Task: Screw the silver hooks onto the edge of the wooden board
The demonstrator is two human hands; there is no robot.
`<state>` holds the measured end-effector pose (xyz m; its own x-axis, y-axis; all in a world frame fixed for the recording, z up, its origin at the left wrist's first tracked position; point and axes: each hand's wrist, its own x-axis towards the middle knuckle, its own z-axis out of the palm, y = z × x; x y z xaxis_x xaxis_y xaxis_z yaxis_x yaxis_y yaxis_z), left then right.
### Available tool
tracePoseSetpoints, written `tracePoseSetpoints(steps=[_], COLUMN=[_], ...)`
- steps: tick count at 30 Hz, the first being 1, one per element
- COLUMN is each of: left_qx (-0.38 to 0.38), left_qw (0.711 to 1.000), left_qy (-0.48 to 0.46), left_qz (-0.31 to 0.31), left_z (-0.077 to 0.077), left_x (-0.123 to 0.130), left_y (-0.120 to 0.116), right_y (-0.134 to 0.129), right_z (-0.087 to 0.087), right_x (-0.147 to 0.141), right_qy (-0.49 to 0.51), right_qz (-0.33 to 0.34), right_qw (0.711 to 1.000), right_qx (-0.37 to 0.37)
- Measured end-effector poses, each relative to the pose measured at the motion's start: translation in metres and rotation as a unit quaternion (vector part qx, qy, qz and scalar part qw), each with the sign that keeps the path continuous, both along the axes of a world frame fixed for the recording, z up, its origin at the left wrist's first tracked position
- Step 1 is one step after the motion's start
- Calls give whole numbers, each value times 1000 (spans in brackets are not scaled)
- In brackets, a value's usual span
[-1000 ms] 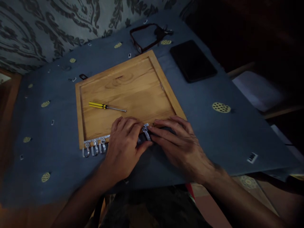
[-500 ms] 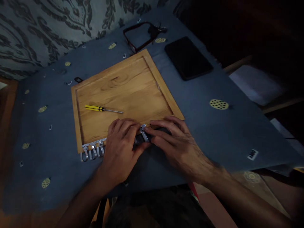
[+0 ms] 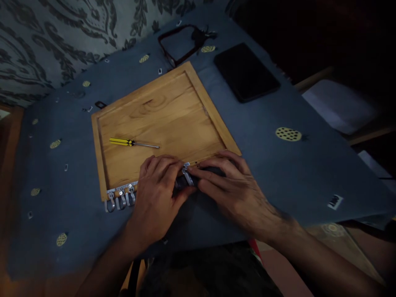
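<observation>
A wooden framed panel (image 3: 154,123) lies on the table, with a yellow-and-black screwdriver (image 3: 120,142) resting on it. At the panel's near edge, a silver metal hook (image 3: 187,175) shows between my hands. My left hand (image 3: 156,194) is closed at the hook's left side, thumb by its lower end. My right hand (image 3: 233,187) has its fingers pinched against the hook's right side, over the panel's edge. Several similar metal hooks (image 3: 121,195) line the near edge to the left, partly covered by my left hand. Something dark beneath my fingers is mostly hidden.
A black tablet-like slab (image 3: 247,72) lies right of the panel. Behind the panel are a dark strap loop (image 3: 162,45) with keys (image 3: 208,34) and a small black ring-like piece (image 3: 100,104). Blue cloth (image 3: 309,181) covers the table; patterned fabric (image 3: 71,37) borders the back.
My right hand's fingers have shifted slightly, uncovering a few small dark holes along the panel's edge. Both hands stay at the hook; the view has moved a little.
</observation>
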<state>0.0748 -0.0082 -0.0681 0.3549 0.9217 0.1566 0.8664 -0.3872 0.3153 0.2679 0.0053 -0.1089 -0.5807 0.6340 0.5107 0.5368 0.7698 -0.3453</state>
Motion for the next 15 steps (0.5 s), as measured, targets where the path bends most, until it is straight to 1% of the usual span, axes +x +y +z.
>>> tracePoseSetpoints(steps=[11,15], left_qx=[-6,7], left_qw=[1000,1000], left_qy=[1,9], left_qz=[1,0], left_z=[1,1], left_x=[-1,0], left_y=[0,-1], right_y=[-3,-3], right_z=[4,4], right_x=[0,-1], right_qy=[-13,-16], right_qz=[-17,-24], right_qw=[1000,999], right_qx=[5,18])
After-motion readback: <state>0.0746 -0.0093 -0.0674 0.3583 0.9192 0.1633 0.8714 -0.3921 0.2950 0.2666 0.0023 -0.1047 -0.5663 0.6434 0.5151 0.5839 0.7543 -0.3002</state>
